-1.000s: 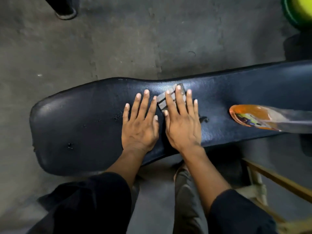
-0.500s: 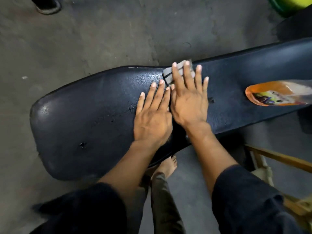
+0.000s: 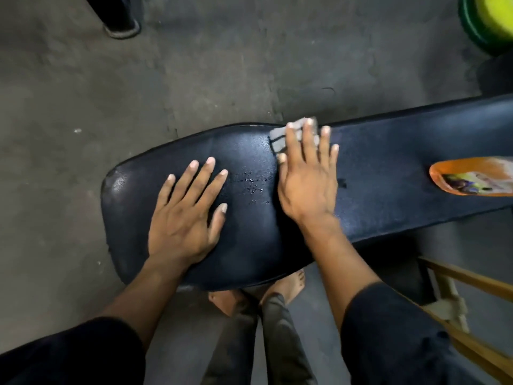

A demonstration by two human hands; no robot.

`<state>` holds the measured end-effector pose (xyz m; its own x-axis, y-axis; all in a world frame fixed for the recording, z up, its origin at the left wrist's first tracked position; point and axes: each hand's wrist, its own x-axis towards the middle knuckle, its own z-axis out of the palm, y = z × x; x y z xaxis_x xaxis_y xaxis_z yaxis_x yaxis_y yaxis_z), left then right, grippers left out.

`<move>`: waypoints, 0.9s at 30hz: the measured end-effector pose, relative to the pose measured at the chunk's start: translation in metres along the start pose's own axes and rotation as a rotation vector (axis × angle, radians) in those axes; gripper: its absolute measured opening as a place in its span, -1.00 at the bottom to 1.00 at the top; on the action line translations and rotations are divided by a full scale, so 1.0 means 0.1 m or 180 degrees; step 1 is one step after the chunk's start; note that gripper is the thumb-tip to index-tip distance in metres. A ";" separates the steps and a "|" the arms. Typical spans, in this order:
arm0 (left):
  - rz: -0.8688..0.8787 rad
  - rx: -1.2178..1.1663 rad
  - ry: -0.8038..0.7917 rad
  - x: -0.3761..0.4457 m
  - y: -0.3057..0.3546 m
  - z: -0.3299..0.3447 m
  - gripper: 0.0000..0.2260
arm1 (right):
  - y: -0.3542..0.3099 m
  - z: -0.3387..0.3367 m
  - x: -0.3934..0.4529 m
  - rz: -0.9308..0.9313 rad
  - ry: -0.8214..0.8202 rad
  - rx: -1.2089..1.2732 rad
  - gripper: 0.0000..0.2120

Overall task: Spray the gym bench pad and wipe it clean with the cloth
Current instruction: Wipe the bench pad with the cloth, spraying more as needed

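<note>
A black padded gym bench pad (image 3: pixel 388 173) runs from the lower left to the right edge. My right hand (image 3: pixel 308 176) lies flat on a folded grey cloth with dark stripes (image 3: pixel 279 137), pressing it onto the pad near its far edge. Most of the cloth is hidden under the fingers. My left hand (image 3: pixel 188 215) rests flat on the pad with fingers spread and holds nothing. Small droplets (image 3: pixel 254 184) sit on the pad between the two hands. An orange spray bottle (image 3: pixel 472 177) lies on the pad at the right edge.
Grey concrete floor (image 3: pixel 138 93) surrounds the bench. A dark foot of some equipment (image 3: pixel 122 26) stands at the top left. A green and yellow round object (image 3: pixel 491 20) is at the top right. A wooden frame (image 3: pixel 466 284) is at the lower right, and my bare feet (image 3: pixel 288 284) are under the pad.
My right hand has pushed the cloth away from me to the pad's far edge. My left hand has slid left, away from the right hand, uncovering droplets between them.
</note>
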<state>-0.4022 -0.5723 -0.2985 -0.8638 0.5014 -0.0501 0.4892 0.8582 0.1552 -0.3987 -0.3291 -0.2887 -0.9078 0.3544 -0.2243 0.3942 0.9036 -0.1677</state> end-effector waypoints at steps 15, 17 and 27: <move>-0.0021 0.0005 -0.0001 0.01 0.00 -0.02 -0.43 | -0.27 0.06 -0.08 -0.0118 -0.0068 0.0042 -0.41; -0.0009 0.0000 -0.0011 0.01 -0.02 -0.02 -0.43 | -0.45 0.11 -0.05 -0.0250 -0.0085 0.0054 -0.41; 0.0004 -0.0154 -0.0150 0.03 -0.04 -0.07 -0.34 | -0.22 0.08 -0.87 -0.0071 -0.0373 0.0050 -0.42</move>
<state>-0.4078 -0.5748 -0.2928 -0.8559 0.5082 -0.0960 0.4830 0.8518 0.2028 -0.3276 -0.3814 -0.2734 -0.8937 0.3029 -0.3309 0.3772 0.9067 -0.1887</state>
